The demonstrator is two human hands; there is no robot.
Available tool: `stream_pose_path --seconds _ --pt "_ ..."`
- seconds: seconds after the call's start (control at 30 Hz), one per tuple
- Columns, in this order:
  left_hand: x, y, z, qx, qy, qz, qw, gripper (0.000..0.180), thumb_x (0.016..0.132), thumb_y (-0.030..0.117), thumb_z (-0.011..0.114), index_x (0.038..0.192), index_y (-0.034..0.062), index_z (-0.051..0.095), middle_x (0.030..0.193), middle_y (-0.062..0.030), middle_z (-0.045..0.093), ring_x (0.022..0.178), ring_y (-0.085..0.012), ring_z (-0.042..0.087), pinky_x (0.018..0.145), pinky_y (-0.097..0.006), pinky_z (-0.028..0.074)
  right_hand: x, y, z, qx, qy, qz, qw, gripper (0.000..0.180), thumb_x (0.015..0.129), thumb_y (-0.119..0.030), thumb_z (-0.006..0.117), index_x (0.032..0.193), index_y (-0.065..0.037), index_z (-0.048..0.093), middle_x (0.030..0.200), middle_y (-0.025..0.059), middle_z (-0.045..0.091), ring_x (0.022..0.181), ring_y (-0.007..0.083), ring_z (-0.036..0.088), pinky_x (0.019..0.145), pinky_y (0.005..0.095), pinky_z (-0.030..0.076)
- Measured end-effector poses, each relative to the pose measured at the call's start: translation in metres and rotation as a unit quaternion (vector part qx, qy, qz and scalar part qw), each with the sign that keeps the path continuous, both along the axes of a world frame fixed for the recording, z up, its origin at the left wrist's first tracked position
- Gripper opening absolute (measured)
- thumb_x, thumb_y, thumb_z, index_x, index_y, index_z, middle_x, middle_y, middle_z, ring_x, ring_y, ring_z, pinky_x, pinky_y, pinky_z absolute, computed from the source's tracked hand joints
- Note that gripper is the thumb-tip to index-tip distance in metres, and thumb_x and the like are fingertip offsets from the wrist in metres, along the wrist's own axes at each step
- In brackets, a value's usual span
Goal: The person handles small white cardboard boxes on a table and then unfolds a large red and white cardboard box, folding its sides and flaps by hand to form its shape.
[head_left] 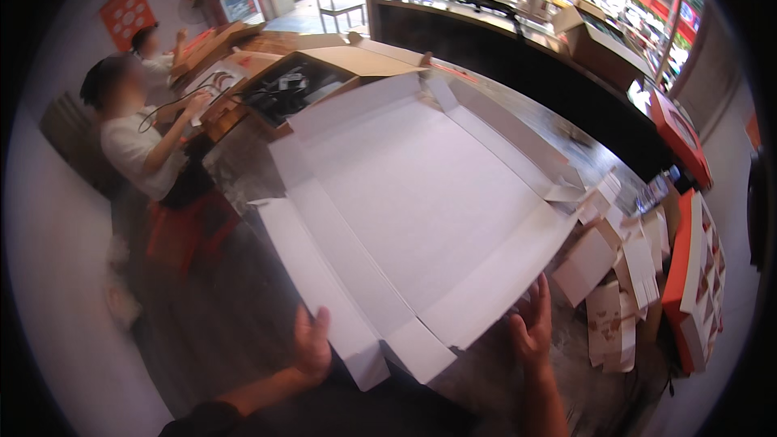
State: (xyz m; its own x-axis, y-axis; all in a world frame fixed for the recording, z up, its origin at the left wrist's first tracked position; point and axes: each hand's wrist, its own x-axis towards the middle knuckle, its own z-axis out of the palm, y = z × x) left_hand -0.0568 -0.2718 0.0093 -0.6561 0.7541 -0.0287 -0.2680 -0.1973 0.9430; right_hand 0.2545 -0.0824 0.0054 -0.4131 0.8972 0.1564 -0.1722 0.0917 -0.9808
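Observation:
A large white cardboard box blank [405,186] lies spread before me, inner side up, its side walls and flaps partly raised along the creases. At its near left edge my left hand [312,345] is beside the long flap, thumb and fingers pointing up and apart. Whether it touches the flap I cannot tell. My right hand [532,322] is at the near right edge, palm toward the cardboard and fingers spread, with no visible grip. The near corner flaps stick out between my two hands.
Folded cardboard pieces [623,267] are heaped at right beside an orange box [688,275] and a plastic bottle [657,188]. An open brown carton [291,89] with black contents stands beyond the blank. Two people work at left, near a red stool [190,231]. A black partition [502,57] runs behind.

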Motion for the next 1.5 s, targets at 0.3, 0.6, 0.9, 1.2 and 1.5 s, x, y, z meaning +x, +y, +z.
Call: stream_pose_path --seconds 0.3,0.6,0.9,1.2,1.5 --pt "0.01 -0.025 -0.011 -0.196 0.038 -0.294 0.935 0.046 0.102 0.025 0.065 0.137 -0.0018 0.052 0.128 -0.013 0.064 0.12 -0.0215 0.059 0.106 -0.035 0.046 -0.007 0.004 0.005 0.018 -0.018 -0.029 0.999 0.106 0.084 -0.003 0.068 0.164 -0.008 -0.001 0.167 0.0193 0.017 0.13 0.0308 0.052 0.1 0.0435 0.052" --pt "0.023 -0.002 -0.006 -0.18 -0.031 -0.491 0.852 0.068 0.1 0.054 0.059 0.141 -0.0005 0.055 0.139 -0.0125 0.06 0.123 -0.0256 0.06 0.108 -0.034 0.045 0.001 0.012 0.02 0.084 -0.163 -0.075 0.98 0.098 0.095 -0.041 0.071 0.16 0.005 0.014 0.165 0.0261 0.022 0.153 0.0378 0.022 0.125 0.0492 0.016" --pt "0.033 0.003 -0.022 -0.163 -0.394 -0.54 0.726 0.051 0.107 0.041 0.053 0.14 0.0026 0.055 0.131 -0.0119 0.066 0.117 -0.0235 0.065 0.102 -0.038 0.052 -0.007 -0.049 0.033 0.114 -0.075 -0.087 0.987 0.091 0.098 -0.052 0.063 0.152 0.011 0.027 0.154 0.0291 0.039 0.142 0.0397 0.039 0.115 0.055 0.033" --pt "0.064 0.002 -0.055 -0.082 -0.537 -0.487 0.684 0.049 0.106 0.034 0.054 0.132 -0.0074 0.055 0.128 -0.0172 0.067 0.113 -0.028 0.068 0.103 -0.04 0.052 0.031 -0.107 0.003 -0.04 -0.283 -0.049 0.957 0.063 0.097 -0.031 0.066 0.14 0.011 0.049 0.132 0.0247 0.061 0.118 0.0374 0.059 0.099 0.0485 0.048" --pt "0.063 0.01 -0.018 -0.157 -0.468 -0.529 0.691 0.053 0.108 0.035 0.051 0.142 -0.0056 0.049 0.139 -0.0163 0.061 0.122 -0.0301 0.064 0.109 -0.043 0.048 0.029 -0.105 0.05 -0.231 -0.305 0.001 0.924 0.057 0.097 -0.021 0.062 0.142 0.01 0.047 0.136 0.0235 0.059 0.121 0.0363 0.058 0.102 0.0455 0.046"
